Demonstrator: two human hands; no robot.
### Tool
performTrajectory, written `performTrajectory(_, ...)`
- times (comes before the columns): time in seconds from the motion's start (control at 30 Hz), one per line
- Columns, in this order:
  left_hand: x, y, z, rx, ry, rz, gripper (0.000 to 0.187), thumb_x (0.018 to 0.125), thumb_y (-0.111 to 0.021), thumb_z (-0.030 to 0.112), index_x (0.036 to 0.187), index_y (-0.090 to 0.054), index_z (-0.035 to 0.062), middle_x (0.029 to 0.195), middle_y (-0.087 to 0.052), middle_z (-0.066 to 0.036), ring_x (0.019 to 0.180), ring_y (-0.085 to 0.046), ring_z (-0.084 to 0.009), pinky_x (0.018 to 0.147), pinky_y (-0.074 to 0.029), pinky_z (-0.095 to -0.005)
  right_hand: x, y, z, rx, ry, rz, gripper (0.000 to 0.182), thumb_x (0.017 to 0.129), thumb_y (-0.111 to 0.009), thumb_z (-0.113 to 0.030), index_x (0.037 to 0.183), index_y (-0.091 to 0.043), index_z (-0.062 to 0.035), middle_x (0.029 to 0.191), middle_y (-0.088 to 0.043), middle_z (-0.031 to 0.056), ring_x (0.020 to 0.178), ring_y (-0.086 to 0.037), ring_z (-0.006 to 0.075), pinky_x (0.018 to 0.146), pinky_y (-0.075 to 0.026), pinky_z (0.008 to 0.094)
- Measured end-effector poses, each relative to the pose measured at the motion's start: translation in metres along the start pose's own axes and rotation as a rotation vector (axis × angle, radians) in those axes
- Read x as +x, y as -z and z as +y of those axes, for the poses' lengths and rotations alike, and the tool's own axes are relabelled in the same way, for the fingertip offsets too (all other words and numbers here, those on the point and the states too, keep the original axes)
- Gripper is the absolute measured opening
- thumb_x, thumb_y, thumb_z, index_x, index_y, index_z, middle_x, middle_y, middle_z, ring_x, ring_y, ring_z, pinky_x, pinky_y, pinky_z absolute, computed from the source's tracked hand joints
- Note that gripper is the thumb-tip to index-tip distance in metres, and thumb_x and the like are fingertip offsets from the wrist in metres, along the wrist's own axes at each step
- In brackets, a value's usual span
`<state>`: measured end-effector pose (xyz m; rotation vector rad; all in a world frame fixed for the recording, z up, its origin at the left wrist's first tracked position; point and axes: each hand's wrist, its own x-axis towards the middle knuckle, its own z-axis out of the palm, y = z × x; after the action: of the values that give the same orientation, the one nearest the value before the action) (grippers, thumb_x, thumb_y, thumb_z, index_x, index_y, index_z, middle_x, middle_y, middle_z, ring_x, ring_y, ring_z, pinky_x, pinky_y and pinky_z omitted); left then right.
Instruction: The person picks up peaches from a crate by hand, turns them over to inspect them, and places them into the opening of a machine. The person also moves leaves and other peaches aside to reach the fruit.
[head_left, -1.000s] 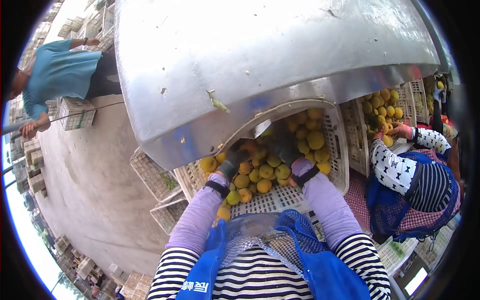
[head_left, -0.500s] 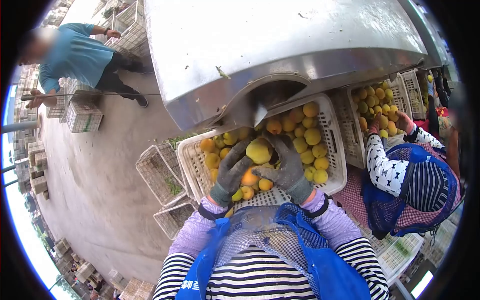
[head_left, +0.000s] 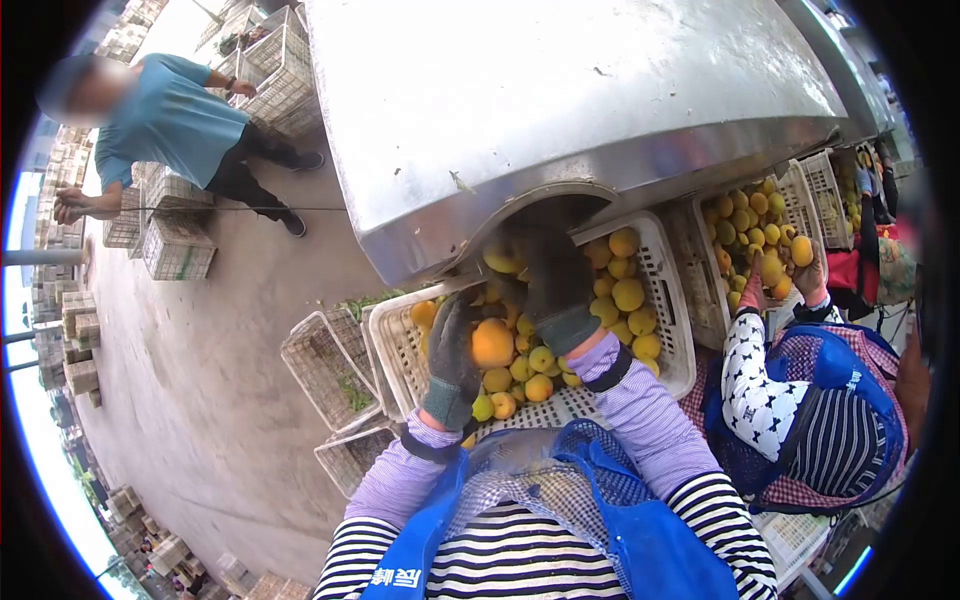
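My left hand (head_left: 455, 355), in a dark grey work glove, is closed around the side of an orange-yellow peach (head_left: 492, 343) above the crate. My right hand (head_left: 556, 285), gloved the same way, reaches to the dark opening of the metal machine. A greenish-yellow peach (head_left: 502, 258) is at its fingertips, partly hidden in shadow, and the fingers look closed on it. Below both hands, a white plastic crate (head_left: 675, 300) holds many yellow and green-tinged peaches (head_left: 628, 294).
The metal machine (head_left: 570, 80) overhangs the crate. To the left are empty-looking crates (head_left: 325, 360) on the concrete floor (head_left: 240, 400). A person in a blue shirt (head_left: 185, 120) holds a thin rod. On the right, a co-worker (head_left: 800, 400) handles peaches at another crate (head_left: 712, 285).
My right hand has moved up to the machine's opening with the greenish-yellow peach, away from my left hand. The left hand now has the orange-yellow peach. The co-worker has lifted a peach.
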<state>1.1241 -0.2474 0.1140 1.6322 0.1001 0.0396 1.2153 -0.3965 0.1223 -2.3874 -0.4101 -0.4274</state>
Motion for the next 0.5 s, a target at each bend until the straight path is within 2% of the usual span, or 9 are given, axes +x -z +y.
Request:
performTrajectory(0.03, -0.003, 0.001, -0.007, -0.129, 0.079, 0.02, 0.05, 0.084, -0.064, 0.007, 0.132, -0.052, -0.0034, 0.119, -0.065, -0.017, 0.116, -0.06, -0.0292, 0.097, -0.049, -0.0387, 0.003, 0.0, -0.001, -0.015, 0.009, -0.038, 0.048, 0.071, -0.085, -0.028, 0.108, -0.062, -0.0084, 0.096, -0.064, 0.0095, 0.087, -0.064, 0.0338, 0.072, -0.053, 0.0432)
performTrajectory(0.1, -0.011, 0.002, -0.012, 0.349, -0.131, 0.012, 0.051, 0.082, -0.067, 0.007, 0.13, -0.054, -0.0032, 0.117, -0.066, -0.016, 0.115, -0.061, -0.03, 0.097, -0.049, -0.0388, 0.0, -0.006, 0.0, -0.072, -0.026, -0.05, 0.047, 0.072, -0.084, -0.027, 0.109, -0.062, -0.0088, 0.097, -0.065, 0.0102, 0.088, -0.064, 0.0337, 0.072, -0.053, 0.0434)
performTrajectory(0.23, -0.012, 0.008, -0.017, 0.412, -0.183, -0.019, 0.056, 0.076, -0.071, 0.003, 0.13, -0.055, -0.0027, 0.117, -0.066, -0.017, 0.114, -0.061, -0.0299, 0.099, -0.047, -0.0397, 0.012, -0.003, -0.009, -0.101, -0.075, -0.111, 0.045, 0.074, -0.081, -0.027, 0.11, -0.062, -0.0082, 0.098, -0.065, 0.0114, 0.089, -0.064, 0.0332, 0.072, -0.053, 0.0437)
performTrajectory(0.33, -0.01, 0.009, -0.009, 0.267, -0.14, 0.0, 0.054, 0.079, -0.069, 0.001, 0.132, -0.053, -0.0025, 0.121, -0.065, -0.017, 0.117, -0.06, -0.0287, 0.1, -0.047, -0.0389, 0.015, -0.016, -0.001, -0.068, 0.035, 0.006, 0.049, 0.074, -0.081, -0.037, 0.106, -0.061, -0.0057, 0.099, -0.062, 0.0153, 0.089, -0.062, 0.0354, 0.075, -0.051, 0.0471)
performTrajectory(0.43, -0.007, 0.004, 0.013, 0.089, -0.077, -0.016, 0.043, 0.091, -0.058, 0.0, 0.132, -0.051, -0.0038, 0.124, -0.062, -0.016, 0.117, -0.06, -0.0271, 0.099, -0.05, -0.0374, 0.032, -0.029, 0.009, -0.079, -0.009, -0.115, 0.053, 0.072, -0.082, -0.039, 0.108, -0.063, -0.0057, 0.1, -0.064, 0.0155, 0.09, -0.064, 0.035, 0.075, -0.051, 0.0466)
performTrajectory(0.47, -0.007, 0.005, 0.011, 0.171, -0.078, -0.003, 0.044, 0.091, -0.057, -0.002, 0.134, -0.05, -0.003, 0.128, -0.061, -0.016, 0.121, -0.058, -0.0264, 0.1, -0.049, -0.0365, 0.037, -0.026, 0.008, -0.09, -0.025, -0.175, 0.054, 0.072, -0.081, -0.04, 0.109, -0.063, -0.0056, 0.101, -0.064, 0.0159, 0.091, -0.064, 0.0347, 0.075, -0.052, 0.0459)
performTrajectory(0.5, -0.005, 0.003, 0.003, -0.031, 0.001, -0.002, 0.044, 0.091, -0.057, -0.002, 0.135, -0.05, -0.0026, 0.129, -0.06, -0.016, 0.121, -0.058, -0.0263, 0.1, -0.049, -0.0361, 0.047, -0.007, -0.001, -0.111, -0.029, -0.264, 0.057, 0.073, -0.08, -0.042, 0.112, -0.061, -0.0053, 0.103, -0.064, 0.0167, 0.091, -0.064, 0.0341, 0.075, -0.052, 0.0444)
